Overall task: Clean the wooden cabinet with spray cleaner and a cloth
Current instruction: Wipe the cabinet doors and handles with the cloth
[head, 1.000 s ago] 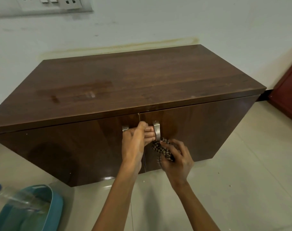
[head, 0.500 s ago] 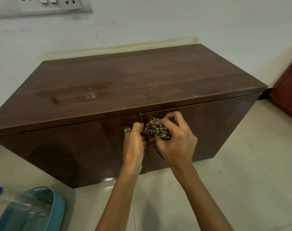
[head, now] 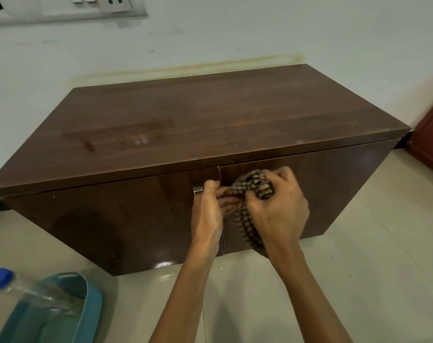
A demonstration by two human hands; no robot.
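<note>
Two bare hands meet at the front of the cabinet [head: 210,125], right where its two doors join. The right hand [head: 274,211] is closed around a bunched checked cloth [head: 255,188], fingers curled over the wad and pressing it against the upper inner corner of the right door [head: 334,184]. A tail of the cloth hangs down along the inside of the wrist. The left hand [head: 208,214] is curled too, its fingertips touching the cloth and its knuckles against the metal handle [head: 198,189] of the left door [head: 99,219]; whether it actually grips the handle or a fold of cloth, I cannot tell. Only a short silver end of that handle shows past the thumb.

Both doors look closed, with a thin seam between them just above the left hand. The top of the cabinet is dark brown wood with a dull smear and a small pale mark left of its middle. The cabinet stands on a pale tiled floor [head: 358,268], its back against a white wall [head: 235,33] that carries a yellowish stain just above the top's rear edge.

At the lower left corner, well apart from the hands, a clear bottle [head: 25,290] with a blue cap lies across the rim of a teal tub [head: 94,300]. A switch panel [head: 67,6] sits high on the wall at upper left, and a reddish door [head: 430,139] edges in at far right.
</note>
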